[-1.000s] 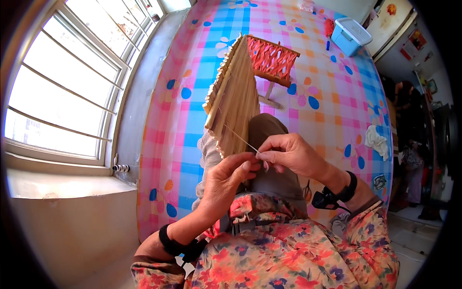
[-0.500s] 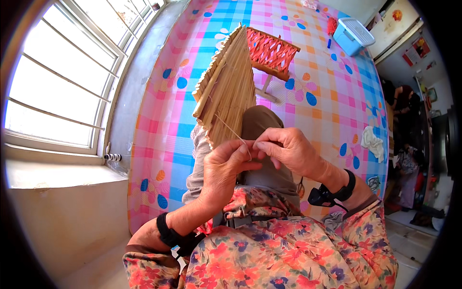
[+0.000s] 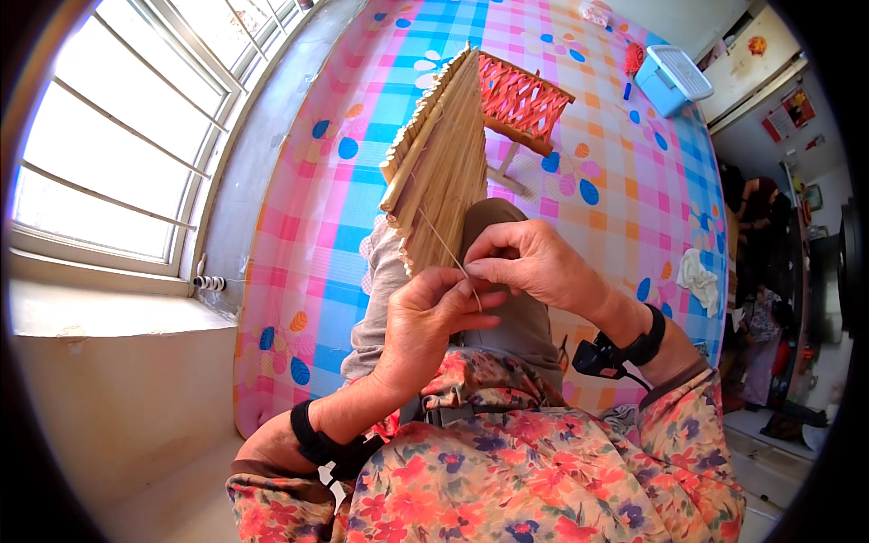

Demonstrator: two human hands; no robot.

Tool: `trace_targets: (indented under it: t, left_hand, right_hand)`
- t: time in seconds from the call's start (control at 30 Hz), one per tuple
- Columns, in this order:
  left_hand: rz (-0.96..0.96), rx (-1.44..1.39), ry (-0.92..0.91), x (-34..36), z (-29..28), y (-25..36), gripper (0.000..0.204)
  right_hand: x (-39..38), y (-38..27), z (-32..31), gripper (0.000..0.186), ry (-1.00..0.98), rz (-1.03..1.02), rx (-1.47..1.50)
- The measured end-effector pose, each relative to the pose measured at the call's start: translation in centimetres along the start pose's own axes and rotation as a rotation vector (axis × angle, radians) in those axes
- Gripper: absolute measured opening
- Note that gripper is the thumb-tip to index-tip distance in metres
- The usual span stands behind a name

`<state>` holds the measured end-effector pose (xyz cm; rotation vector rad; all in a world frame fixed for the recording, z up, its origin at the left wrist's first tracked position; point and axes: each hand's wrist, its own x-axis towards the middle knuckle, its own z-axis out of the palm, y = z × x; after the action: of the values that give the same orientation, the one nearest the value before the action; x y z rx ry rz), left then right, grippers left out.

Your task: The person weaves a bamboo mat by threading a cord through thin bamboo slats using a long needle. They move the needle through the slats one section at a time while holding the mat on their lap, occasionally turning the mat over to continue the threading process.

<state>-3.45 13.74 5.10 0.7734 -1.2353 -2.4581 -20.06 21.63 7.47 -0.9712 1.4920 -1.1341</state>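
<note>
A panel of straw-coloured stalks (image 3: 445, 167) laid side by side rests across my lap and slopes away from me, its cut ends forming a stepped left edge. From its near part a thin pale thread (image 3: 439, 237) runs down to my fingers. My left hand (image 3: 418, 317) pinches that thread between thumb and forefinger, the other fingers loosely bent. Just to the right and above, my right hand (image 3: 543, 271) has thumb and fingertips closed on the thread too. Whether a needle or a knot is in the fingertips is too small to tell.
Beyond the stalks stands a small stool (image 3: 520, 101) with a red woven seat on the checked floor covering (image 3: 308, 208). A blue lidded box (image 3: 668, 83) and a white cloth (image 3: 697, 281) lie to the right. A barred window (image 3: 118, 136) is at left; another person (image 3: 756, 204) is at far right.
My right hand has risen slightly and drawn away from my left, and the fingers of my left hand have spread a little. The view has shifted, with the stalk panel now a bit further right.
</note>
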Motion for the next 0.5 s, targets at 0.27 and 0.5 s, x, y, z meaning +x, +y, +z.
trace_targets:
  t: [0.27, 0.5]
  left_hand:
    - [-0.007, 0.039, 0.003, -0.2, 0.1, -0.1, 0.016]
    - [-0.008, 0.025, -0.004, -0.1, 0.0, 0.0, 0.015]
  right_hand:
    - [1.0, 0.4, -0.3, 0.016, -0.091, 0.11, 0.142]
    - [1.4, 0.9, -0.3, 0.016, -0.087, 0.099, 0.119]
